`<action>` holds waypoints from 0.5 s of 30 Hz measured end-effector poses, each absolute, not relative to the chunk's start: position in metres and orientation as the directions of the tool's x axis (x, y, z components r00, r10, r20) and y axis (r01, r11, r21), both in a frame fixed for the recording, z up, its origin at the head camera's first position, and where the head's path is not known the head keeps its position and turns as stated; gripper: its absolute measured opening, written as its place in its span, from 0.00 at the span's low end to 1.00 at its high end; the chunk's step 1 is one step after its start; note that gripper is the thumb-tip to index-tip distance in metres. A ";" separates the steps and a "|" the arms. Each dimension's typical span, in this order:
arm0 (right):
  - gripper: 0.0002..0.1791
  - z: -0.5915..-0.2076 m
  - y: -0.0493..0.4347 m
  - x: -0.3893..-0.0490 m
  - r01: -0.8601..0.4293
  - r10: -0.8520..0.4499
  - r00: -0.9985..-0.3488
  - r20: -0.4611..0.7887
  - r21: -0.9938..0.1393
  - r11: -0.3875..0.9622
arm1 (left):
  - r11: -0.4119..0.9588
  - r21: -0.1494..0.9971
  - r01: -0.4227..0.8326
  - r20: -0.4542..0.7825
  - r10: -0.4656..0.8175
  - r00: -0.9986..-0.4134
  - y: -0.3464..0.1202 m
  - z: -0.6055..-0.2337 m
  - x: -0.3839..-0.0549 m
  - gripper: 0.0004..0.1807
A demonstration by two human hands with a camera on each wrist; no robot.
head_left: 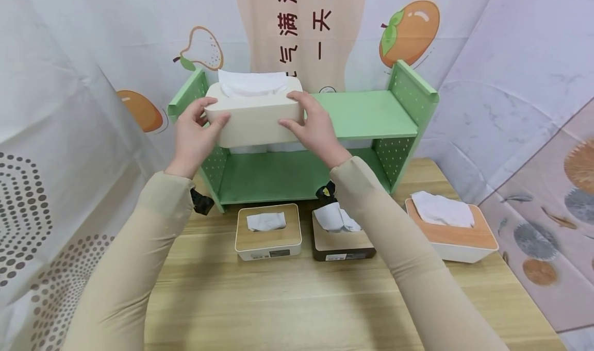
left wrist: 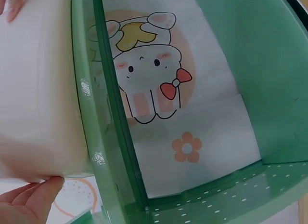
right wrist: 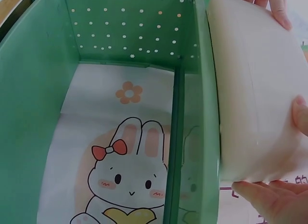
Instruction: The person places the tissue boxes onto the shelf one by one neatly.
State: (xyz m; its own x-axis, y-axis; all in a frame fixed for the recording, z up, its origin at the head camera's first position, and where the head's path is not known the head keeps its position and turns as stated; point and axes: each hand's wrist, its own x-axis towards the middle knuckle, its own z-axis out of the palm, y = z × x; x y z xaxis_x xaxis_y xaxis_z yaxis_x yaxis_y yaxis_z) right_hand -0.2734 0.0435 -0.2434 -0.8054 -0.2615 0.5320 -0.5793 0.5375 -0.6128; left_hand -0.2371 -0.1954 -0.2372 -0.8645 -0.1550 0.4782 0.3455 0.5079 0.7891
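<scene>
A cream tissue box with a white tissue rising from its top is at the left part of the upper board of a green two-tier shelf. My left hand grips the box's left end, thumb on the front face. At the opposite end, my right hand grips it with the thumb on the front too. Both wrist views show the smooth box close against the upper board's edge; whether its full weight rests there I cannot tell.
On the wooden table before the shelf stand a white tissue box with a wooden lid, a dark one partly behind my right sleeve, and a white one with an orange-brown lid. The shelf's perforated side panel rises at right.
</scene>
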 end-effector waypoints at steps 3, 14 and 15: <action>0.31 -0.241 0.042 -0.278 -0.564 -0.262 -0.817 0.513 -0.622 0.543 | 0.511 0.796 0.325 0.455 -0.152 -0.877 -0.195 -0.235 -0.240 0.24; 0.31 -0.234 0.034 -0.297 -0.494 -0.239 -0.865 0.441 -0.672 0.552 | 0.501 0.837 0.218 0.348 -0.182 -0.920 -0.197 -0.226 -0.258 0.26; 0.31 -0.234 0.033 -0.298 -0.487 -0.238 -0.870 0.433 -0.673 0.557 | 0.506 0.837 0.208 0.340 -0.185 -0.922 -0.198 -0.225 -0.259 0.26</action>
